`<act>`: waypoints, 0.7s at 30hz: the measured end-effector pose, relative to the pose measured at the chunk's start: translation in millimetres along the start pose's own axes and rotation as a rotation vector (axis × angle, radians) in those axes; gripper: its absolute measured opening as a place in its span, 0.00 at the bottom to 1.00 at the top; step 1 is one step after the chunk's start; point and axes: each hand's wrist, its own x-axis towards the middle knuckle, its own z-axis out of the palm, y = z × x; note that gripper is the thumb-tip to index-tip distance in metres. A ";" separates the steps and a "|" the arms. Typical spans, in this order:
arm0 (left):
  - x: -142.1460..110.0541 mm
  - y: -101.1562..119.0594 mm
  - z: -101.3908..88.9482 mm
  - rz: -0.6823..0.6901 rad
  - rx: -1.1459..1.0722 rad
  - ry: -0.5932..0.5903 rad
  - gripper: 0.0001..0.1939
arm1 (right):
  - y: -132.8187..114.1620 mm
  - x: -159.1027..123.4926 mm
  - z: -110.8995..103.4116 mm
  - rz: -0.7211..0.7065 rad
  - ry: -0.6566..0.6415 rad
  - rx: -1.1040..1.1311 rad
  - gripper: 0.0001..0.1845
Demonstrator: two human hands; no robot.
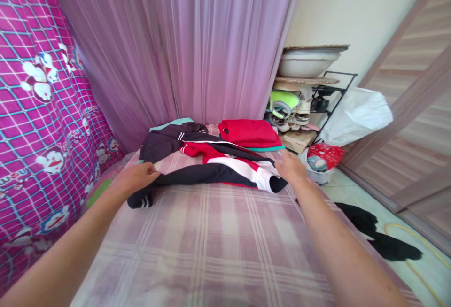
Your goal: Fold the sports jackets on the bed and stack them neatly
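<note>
A black, red and white track jacket [229, 168] lies spread sideways on the plaid bedsheet [211, 241]. My left hand [141, 176] is closed in a pinch on one black sleeve, and the cuff with white stripes hangs past it onto the sheet. At the jacket's other end, my right hand [291, 166] has its fingers closed on the fabric beside the white part; the fingertips are partly hidden. Behind the jacket sits a dark garment [162, 142] with a teal edge. A folded red cloth [248, 132] rests on a teal piece at the far side.
A purple curtain [211, 39] hangs behind the bed, and a pink patterned cloth [35, 110] covers the left side. To the right stand a shoe rack [329, 114] with basins [306, 63], a white bag [355, 114] and a wooden wardrobe [405, 110]. Black cloth [380, 236] lies at the bed's right edge.
</note>
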 end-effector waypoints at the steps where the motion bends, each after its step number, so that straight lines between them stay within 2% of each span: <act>1: 1.7 5.7 8.9 0.007 -0.005 -0.013 0.25 | -11.3 -3.9 4.1 -0.058 0.020 0.019 0.29; 5: 13.6 26.4 37.5 0.015 -0.056 -0.013 0.27 | -57.5 -17.2 13.8 -0.214 -0.016 0.058 0.23; 10: 48.6 43.2 46.8 0.039 -0.051 0.029 0.22 | -94.5 -16.3 15.4 -0.330 -0.057 0.056 0.19; 16: 109.9 59.8 64.5 -0.007 -0.043 0.063 0.27 | -138.7 10.8 14.9 -0.438 -0.027 0.069 0.19; 19: 132.4 71.1 78.0 0.027 -0.002 0.107 0.30 | -166.5 31.4 18.6 -0.521 0.006 0.070 0.20; 21: 144.5 77.8 86.1 0.062 0.049 0.141 0.29 | -185.0 46.0 27.0 -0.562 0.013 0.066 0.24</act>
